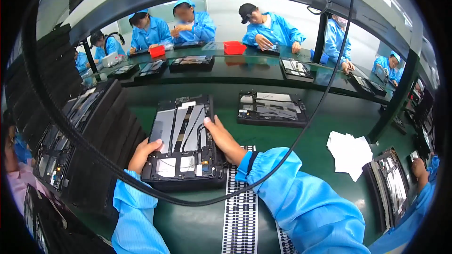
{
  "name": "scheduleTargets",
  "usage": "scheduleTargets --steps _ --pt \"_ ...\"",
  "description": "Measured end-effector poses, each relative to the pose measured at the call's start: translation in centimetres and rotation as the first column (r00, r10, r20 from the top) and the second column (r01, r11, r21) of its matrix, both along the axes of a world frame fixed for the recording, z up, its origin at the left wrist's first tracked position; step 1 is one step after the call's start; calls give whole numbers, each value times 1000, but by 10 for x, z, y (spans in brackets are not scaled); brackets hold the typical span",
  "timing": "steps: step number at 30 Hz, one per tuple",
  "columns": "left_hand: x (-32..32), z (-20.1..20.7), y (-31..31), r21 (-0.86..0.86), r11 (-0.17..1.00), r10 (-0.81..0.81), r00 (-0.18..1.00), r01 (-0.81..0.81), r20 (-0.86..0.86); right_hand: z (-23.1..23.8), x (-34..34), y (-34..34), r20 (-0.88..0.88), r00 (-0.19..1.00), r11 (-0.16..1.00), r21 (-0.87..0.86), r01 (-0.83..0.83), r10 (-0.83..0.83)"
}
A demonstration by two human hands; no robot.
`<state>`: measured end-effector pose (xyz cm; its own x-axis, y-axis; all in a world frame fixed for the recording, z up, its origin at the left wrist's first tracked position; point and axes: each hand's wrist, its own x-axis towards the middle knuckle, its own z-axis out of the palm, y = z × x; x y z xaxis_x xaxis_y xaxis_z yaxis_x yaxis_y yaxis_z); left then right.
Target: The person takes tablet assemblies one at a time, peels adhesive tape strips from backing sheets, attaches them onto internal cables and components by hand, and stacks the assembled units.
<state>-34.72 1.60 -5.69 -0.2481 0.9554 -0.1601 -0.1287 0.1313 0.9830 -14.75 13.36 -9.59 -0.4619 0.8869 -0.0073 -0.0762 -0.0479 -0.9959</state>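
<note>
An opened tablet (165,122) with silver battery cells and black flex cables lies in a thick black foam tray (183,184) in front of me. My left hand (144,154) grips the near left side, its thumb on the tablet's edge. On the right side my right hand (222,137) wraps round the tray, the thumb resting on the rim; its other fingers are mostly hidden. Partly beneath the right forearm runs a white strip with rows of small black stickers (240,221). Whether the tray touches the table cannot be told.
Stacked black foam trays (106,127) rise at the left. Another opened tablet (271,108) sits farther back, white papers (348,153) to the right. A black cable (207,202) loops across the foreground. A person's hand (419,167) is at far right; co-workers sit opposite.
</note>
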Motion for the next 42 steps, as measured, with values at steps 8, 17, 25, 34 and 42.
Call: scheduleTargets --steps 8,17,25,34,42 --pt "-8 -12 9 116 978 -170 984 175 -50 -7 11 -34 -141 987 996 -19 -82 78" --pt "54 29 -79 500 862 503 252 -78 -827 32 69 -57 190 940 936 156 -315 284" --pt "108 -30 -69 463 879 462 -38 -114 -886 17 47 -51 307 928 836 435 -334 212" --pt "232 12 15 492 746 251 494 450 -833 6 204 77 421 541 680 540 496 -728" --pt "195 -47 167 263 918 329 200 -295 -923 15 167 89 710 306 771 559 303 -635"
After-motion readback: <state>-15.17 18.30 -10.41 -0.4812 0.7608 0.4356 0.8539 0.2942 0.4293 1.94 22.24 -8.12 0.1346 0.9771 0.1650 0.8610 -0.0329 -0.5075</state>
